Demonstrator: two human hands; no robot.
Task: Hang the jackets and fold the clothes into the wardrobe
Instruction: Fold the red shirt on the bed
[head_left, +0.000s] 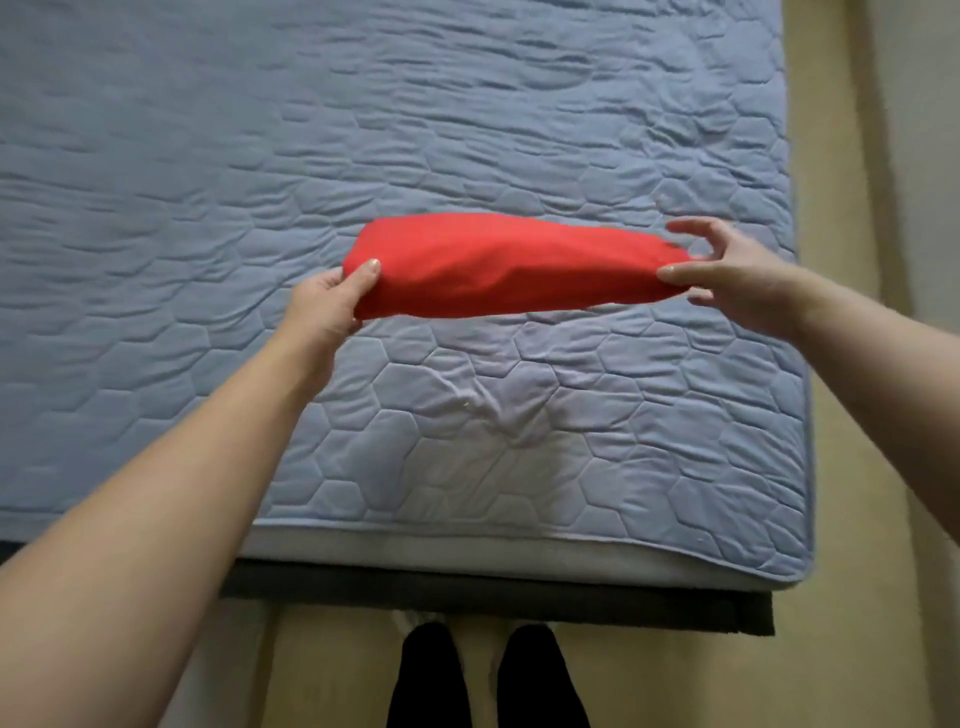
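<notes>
Red garment (509, 265): folded into a long, flat bundle at the centre of the frame, held level in the air above the bed cover (363, 130) and not resting on it.
Left hand (322, 306): grips the bundle's left end, thumb on top, fingers hidden underneath.
Right hand (737, 275): pinches the right end, thumb on the near edge and lower fingers beneath. The upper fingers curl free past the tip, slightly blurred.
Position relative to grip: the bundle spans between the two hands, one at each tip.
Done: this piece appears fully folded.
Remaining: probably carrying it to the wardrobe, which is out of view. No jackets or other clothes show, so overall progress cannot be judged.
Surroundings: beige floor (857, 623) at right and bottom; feet in black socks (488, 680) at bottom centre.
</notes>
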